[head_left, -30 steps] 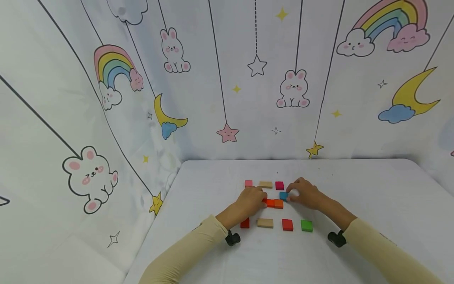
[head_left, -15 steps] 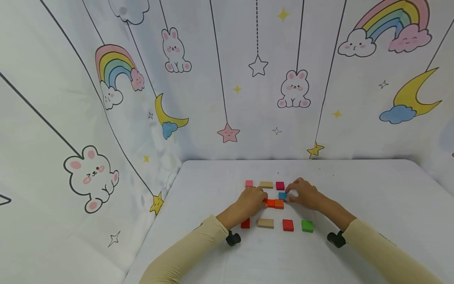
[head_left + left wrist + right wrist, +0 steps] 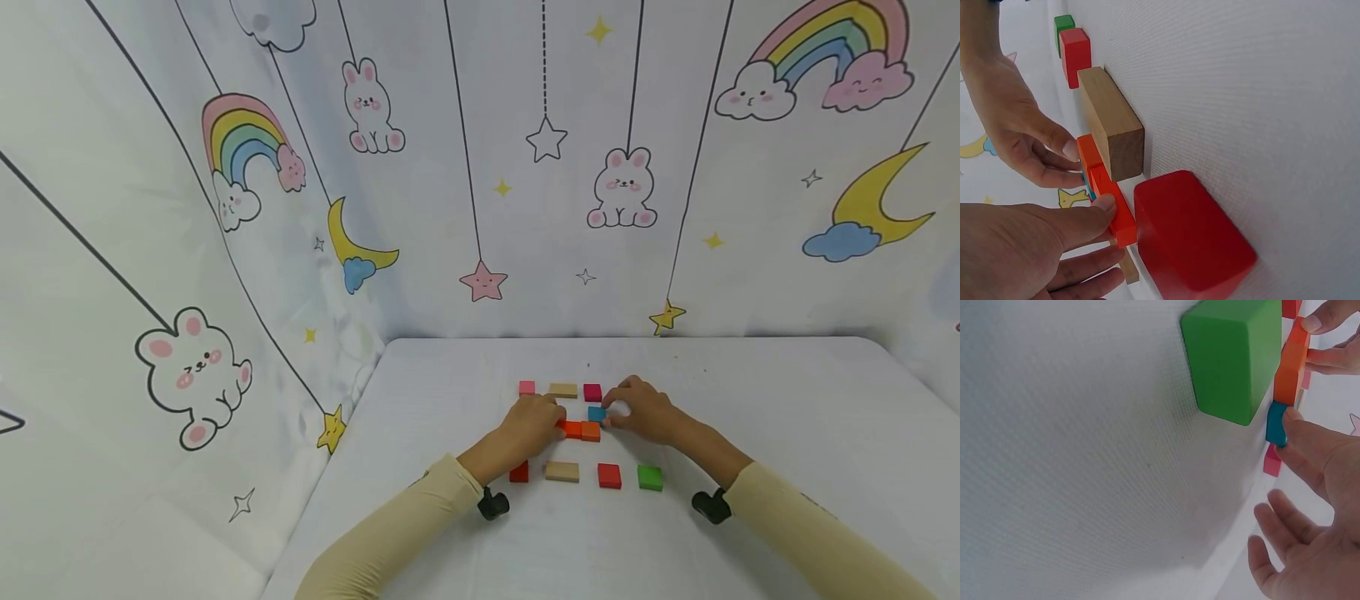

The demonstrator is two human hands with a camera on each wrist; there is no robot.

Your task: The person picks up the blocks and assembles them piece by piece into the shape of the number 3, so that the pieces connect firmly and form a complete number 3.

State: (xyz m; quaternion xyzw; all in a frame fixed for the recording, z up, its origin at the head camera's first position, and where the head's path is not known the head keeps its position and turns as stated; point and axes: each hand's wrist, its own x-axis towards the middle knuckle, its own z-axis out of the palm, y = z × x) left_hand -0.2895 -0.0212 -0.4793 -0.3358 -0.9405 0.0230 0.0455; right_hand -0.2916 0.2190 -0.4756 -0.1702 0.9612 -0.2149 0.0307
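My left hand [image 3: 529,422] pinches the left end of a red-orange block [image 3: 572,429] between thumb and fingers, as the left wrist view shows. An orange block [image 3: 591,432] lies against its right end. My right hand [image 3: 647,412] holds a small blue block [image 3: 596,415] by thumb and forefinger, just behind the orange one. The other right fingers are spread loosely in the right wrist view. Behind the hands lie a pink block [image 3: 527,387], a plain wooden block [image 3: 563,390] and a crimson block [image 3: 592,392] in a row.
Nearer the person, a dark red block [image 3: 519,472], a wooden block [image 3: 562,472], a red block [image 3: 609,476] and a green block [image 3: 650,477] form a spaced row on the white table [image 3: 450,375]. A printed curtain [image 3: 420,167] hangs behind and at the left.
The right hand has slid the blue block slightly left, closer over the orange block. My left hand stays on the red-orange block.
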